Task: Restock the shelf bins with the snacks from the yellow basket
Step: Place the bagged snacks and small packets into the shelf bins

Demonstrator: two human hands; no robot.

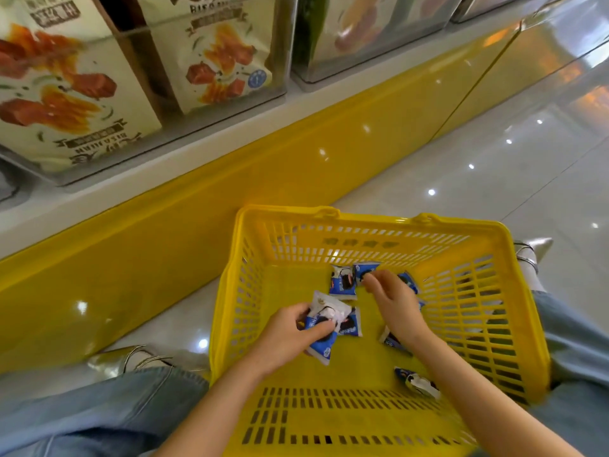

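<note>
Pinching stacked snack packets, left grip; right grip on far packet, hold unclear. Likely light, slippery, crushable: take edges.

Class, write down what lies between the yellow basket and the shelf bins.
Head view: glossy floor, then the yellow plinth and the white shelf ledge.

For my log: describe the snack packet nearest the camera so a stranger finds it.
Find the yellow basket on the floor. In its near right corner lies a blue-and-white snack packet. Unlike the rest, it lies alone, clear of the left hand and right hand.
</note>
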